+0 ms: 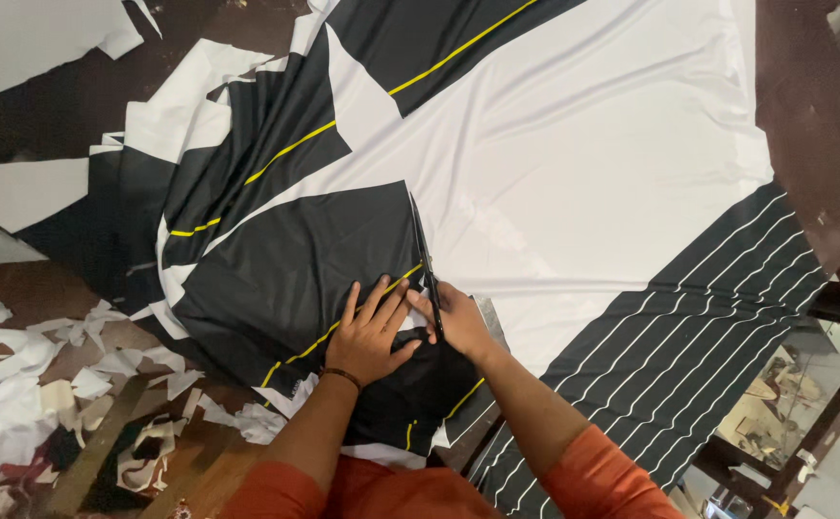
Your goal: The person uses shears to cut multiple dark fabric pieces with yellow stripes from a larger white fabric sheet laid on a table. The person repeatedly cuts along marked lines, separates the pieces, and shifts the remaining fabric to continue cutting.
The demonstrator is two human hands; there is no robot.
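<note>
From the head camera, the left hand (370, 336) lies flat with its fingers spread, palm pressed down on a smooth black fabric panel crossed by a thin yellow stripe (295, 279). A dark cord bracelet (341, 376) circles that wrist. Just to the right of it, touching at the fingertips, the right hand (458, 322) is closed around the handles of a pair of long dark-bladed scissors (424, 259); the blades reach away from the knuckles along the edge where the black panel meets a broad sheet of white fabric (574, 163). Farther right of the right hand lies black cloth with thin white pinstripes (699, 336). Well to the left of the left hand, white and black fabric offcuts (16, 384) are scattered over the dark brown wooden table (64, 106). Orange sleeves (612, 481) cover both upper arms.
</note>
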